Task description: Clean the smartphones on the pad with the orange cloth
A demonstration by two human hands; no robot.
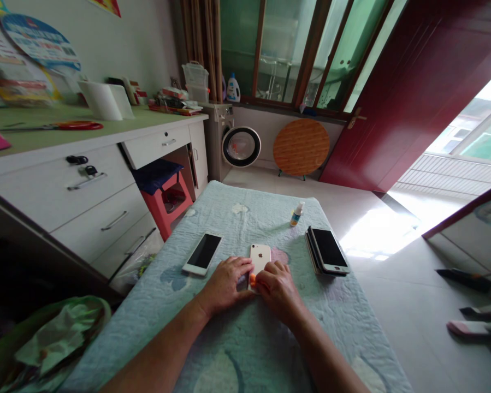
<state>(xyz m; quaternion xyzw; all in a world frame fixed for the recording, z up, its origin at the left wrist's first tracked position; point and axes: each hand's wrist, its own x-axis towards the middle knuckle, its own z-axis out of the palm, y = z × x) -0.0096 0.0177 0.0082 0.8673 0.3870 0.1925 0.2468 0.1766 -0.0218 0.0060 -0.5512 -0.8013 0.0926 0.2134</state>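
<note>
A white-backed phone lies face down in the middle of the cloth-covered table. My left hand rests on its near left corner, fingers curled on it. My right hand is closed at the phone's near end, pinching a small orange thing against it. A white phone lies face up to the left. A stack of dark-screened phones lies to the right.
A small spray bottle stands at the table's far side. White drawers and a red stool are at the left. A green bag sits near left. A washing machine and red door lie beyond.
</note>
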